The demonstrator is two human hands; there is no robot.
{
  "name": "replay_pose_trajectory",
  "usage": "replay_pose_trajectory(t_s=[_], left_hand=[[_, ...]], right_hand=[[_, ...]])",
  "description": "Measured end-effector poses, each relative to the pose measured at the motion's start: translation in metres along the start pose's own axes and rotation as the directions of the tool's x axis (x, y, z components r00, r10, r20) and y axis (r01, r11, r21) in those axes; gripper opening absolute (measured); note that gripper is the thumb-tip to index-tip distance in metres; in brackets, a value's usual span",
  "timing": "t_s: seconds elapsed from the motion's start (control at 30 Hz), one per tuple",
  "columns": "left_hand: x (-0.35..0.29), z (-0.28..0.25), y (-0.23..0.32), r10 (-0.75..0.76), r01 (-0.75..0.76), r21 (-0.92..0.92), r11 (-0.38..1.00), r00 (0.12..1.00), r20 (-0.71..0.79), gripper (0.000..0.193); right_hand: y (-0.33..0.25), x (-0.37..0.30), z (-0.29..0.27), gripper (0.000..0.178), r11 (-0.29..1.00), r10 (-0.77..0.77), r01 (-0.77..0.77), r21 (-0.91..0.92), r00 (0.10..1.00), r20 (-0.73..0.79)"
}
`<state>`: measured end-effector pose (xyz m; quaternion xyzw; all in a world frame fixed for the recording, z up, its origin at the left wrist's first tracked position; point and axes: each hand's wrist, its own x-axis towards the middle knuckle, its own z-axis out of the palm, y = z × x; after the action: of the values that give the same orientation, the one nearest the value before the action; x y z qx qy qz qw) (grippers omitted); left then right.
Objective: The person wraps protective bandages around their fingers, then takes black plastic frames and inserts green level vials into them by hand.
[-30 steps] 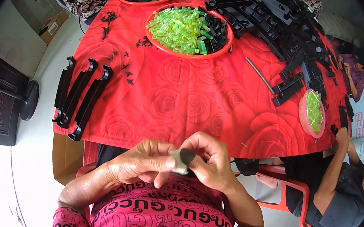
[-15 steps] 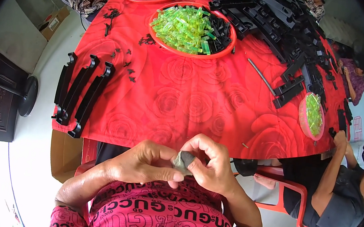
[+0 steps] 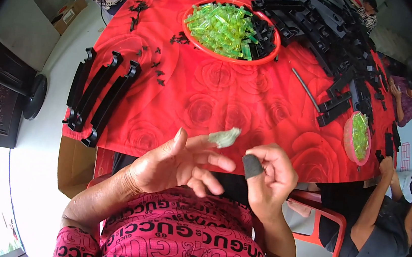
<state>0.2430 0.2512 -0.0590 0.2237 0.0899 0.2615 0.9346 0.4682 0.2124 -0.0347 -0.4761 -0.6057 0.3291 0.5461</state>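
My left hand (image 3: 174,163) is held over the table's near edge, palm up and fingers spread, with nothing in the palm. A pale grey-green cloth finger cover (image 3: 224,137) sits loosely on its index fingertip. To the right, my right hand (image 3: 272,176) has its fingers curled toward the thumb, and I see no object between them. A dark grey finger cover (image 3: 252,167) is on that thumb. The two hands are apart. Beyond them lies the red rose-patterned tablecloth (image 3: 210,93).
Three long black plastic parts (image 3: 100,96) lie at left. A red basin (image 3: 229,59) holds clear yellow-green pieces and black pieces. A pink bowl (image 3: 350,142) of green pieces stands at right, near a metal rod (image 3: 306,89) and piled black parts (image 3: 323,35). Other people sit around the table.
My hands have separated. The left has opened and its fingers have spread, with the pale cover on its index fingertip; the right has moved right and slightly up. The view has shifted a little.
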Motion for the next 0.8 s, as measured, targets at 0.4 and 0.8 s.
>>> replay_pose_trajectory(t_s=[0.4,0.8], left_hand=[[0.003,0.0,-0.022,0.09,-0.064,0.631,0.773,0.996,-0.01,0.107],[0.01,0.008,-0.027,0.203,-0.081,0.85,0.52,0.979,-0.031,0.093]], right_hand=[[0.009,0.007,0.012,0.028,0.792,-0.425,0.407,-0.455,0.903,0.068],[-0.003,0.008,0.016,0.028,0.834,-0.413,0.467,-0.293,0.882,0.229]])
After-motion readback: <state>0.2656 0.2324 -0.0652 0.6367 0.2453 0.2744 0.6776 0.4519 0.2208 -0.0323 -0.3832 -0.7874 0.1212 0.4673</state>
